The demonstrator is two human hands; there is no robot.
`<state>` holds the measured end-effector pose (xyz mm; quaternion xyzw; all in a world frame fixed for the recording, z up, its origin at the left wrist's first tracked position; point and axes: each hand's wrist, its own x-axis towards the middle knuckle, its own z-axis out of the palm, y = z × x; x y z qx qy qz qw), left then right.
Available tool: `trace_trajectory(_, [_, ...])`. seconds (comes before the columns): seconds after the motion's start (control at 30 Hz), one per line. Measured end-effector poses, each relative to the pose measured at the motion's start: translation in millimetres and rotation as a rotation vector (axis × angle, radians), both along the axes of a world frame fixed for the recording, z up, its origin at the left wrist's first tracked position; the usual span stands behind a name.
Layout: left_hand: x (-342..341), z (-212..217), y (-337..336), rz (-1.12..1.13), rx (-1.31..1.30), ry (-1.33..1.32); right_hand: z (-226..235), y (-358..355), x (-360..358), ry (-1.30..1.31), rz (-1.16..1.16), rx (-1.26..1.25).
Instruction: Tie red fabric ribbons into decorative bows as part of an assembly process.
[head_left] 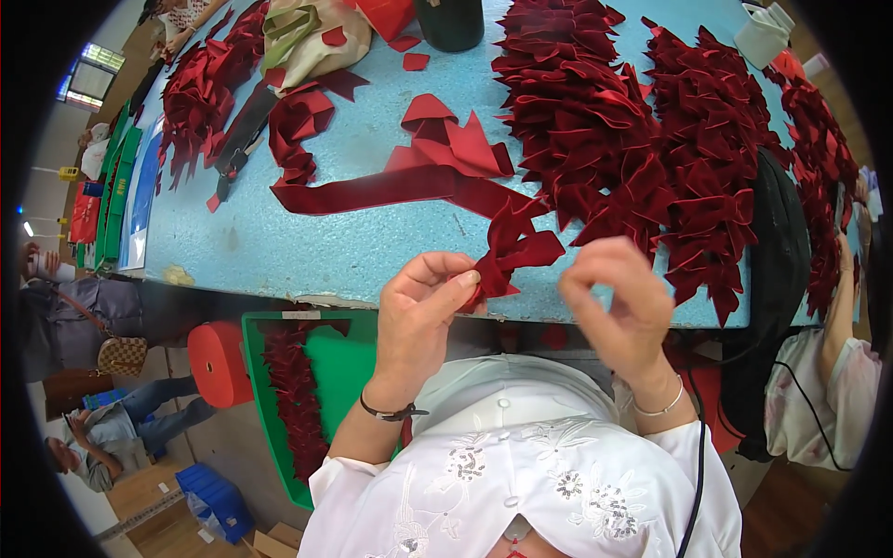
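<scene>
The left hand [419,305] pinches a red bow [523,251]; beside it, the right hand [628,312] curls, blurred, its grip unclear.

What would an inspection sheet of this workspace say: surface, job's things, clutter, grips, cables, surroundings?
Surface: blue tabletop, near edge worn.
Job's things: red bow in the left grip; red ribbon beyond it; piled red bows farther right.
Clutter: dark container, white bottle, red scrap.
Grips: left pinches the bow; right grip blurred, contents unclear.
Cables: black cord, lower right.
Surroundings: green crate holding red pieces; co-worker at far right.
</scene>
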<state>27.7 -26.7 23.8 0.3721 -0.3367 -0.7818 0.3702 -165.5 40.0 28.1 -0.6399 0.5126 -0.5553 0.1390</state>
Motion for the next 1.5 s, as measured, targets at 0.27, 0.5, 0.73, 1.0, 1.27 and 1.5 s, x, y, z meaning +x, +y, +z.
trace_trajectory(0.27, [-6.8, -0.9, 6.0, -0.044, -0.010, 0.043, -8.6, 3.5, 25.5, -0.002, 0.002, 0.085])
trace_trajectory(0.5, [-4.6, 0.5, 8.7, -0.082, -0.032, 0.059, -14.1, 2.9, 23.9, 0.014, -0.016, 0.036])
trace_trajectory(0.73, [-12.7, -7.8, 12.1, -0.051, -0.313, 0.063, -16.9, 5.9, 21.3, -0.312, 0.059, 0.236])
trace_trajectory(1.0, [-20.7, -9.2, 21.1, 0.020, -0.738, -0.230, -23.0, 7.3, 15.1, -0.898, 0.185, 0.591])
trace_trajectory(1.27, [-22.3, -12.2, 24.3, 0.054, -0.993, -0.446, -13.4, 6.4, 33.3, -0.846, 0.094, 0.382])
trace_trajectory(1.5, [-21.0, -14.9, 23.1, 0.021, -0.912, -0.325, -27.1, 4.5, 19.1, -1.115, 0.210, 0.470])
